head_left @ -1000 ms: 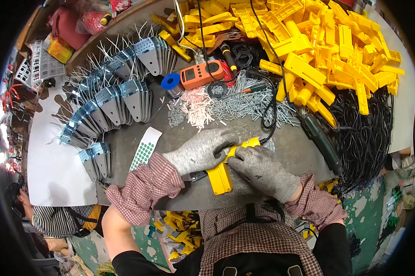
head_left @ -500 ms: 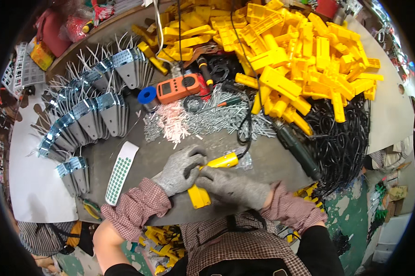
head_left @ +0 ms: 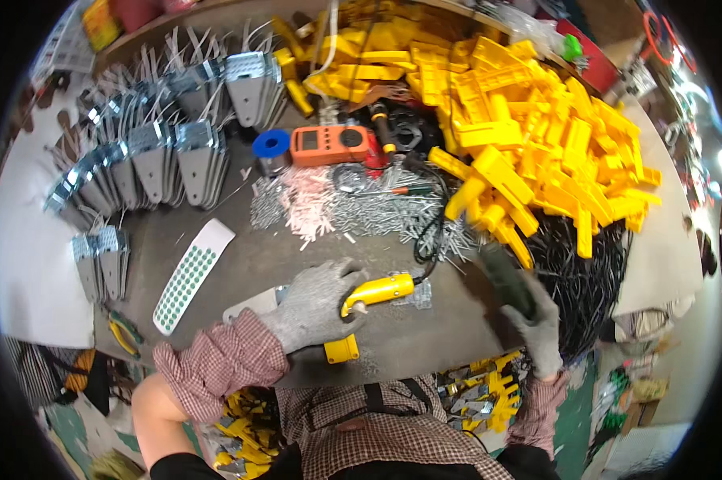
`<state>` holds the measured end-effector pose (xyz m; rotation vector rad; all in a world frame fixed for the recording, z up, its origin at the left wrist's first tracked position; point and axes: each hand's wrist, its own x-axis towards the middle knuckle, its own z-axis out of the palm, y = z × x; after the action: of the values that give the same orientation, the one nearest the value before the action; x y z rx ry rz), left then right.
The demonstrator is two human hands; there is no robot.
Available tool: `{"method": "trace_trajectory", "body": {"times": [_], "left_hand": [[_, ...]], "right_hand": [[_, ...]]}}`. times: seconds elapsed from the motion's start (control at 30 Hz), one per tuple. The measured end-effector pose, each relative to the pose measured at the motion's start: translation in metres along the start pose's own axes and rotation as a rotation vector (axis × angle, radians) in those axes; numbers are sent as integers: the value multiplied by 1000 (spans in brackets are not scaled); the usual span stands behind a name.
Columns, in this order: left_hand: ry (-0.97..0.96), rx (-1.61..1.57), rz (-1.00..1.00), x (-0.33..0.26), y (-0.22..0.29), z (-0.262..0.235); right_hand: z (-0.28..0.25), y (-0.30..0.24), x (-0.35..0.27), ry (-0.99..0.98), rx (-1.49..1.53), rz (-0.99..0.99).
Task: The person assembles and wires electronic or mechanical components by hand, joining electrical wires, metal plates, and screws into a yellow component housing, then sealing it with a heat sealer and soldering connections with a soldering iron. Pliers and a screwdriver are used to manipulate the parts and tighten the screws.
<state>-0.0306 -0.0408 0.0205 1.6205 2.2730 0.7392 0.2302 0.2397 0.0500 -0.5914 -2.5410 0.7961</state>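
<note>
The gloved left hand (head_left: 317, 308) presses on a yellow part (head_left: 343, 349); the right hand (head_left: 533, 320) grips a dark tool (head_left: 501, 272)

A: Which screens lie before you?

B: One. The orange handheld meter (head_left: 330, 145) lies flat at the far centre of the bench; its small grey rectangular display faces up on its left half.

A: Any labels?

B: A white rounded strip of green round stickers (head_left: 191, 275) lies tilted at your near left. A blue tape roll (head_left: 271, 147) stands just left of the meter.
</note>
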Motion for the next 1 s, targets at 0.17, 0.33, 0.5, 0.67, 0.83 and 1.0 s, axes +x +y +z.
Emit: {"method": "trace_trajectory", "body": {"times": [0.17, 0.33, 0.5, 0.67, 0.83, 1.0], "left_hand": [[-227, 44, 42, 24, 21, -3], [-276, 43, -58, 36, 20, 5], [-340, 9, -93, 38, 15, 19], [-229, -37, -58, 35, 17, 16], [-100, -110, 43, 28, 10, 24], [-181, -73, -82, 27, 22, 11]], "right_hand": [[46, -81, 52, 22, 1447, 48], [102, -122, 97, -149, 1472, -297], [118, -101, 92, -309, 1595, -437], [110, -86, 120, -833, 1545, -558], [119, -82, 118, -821, 1470, -626], [113, -110, 95, -372, 1478, -211]]}}
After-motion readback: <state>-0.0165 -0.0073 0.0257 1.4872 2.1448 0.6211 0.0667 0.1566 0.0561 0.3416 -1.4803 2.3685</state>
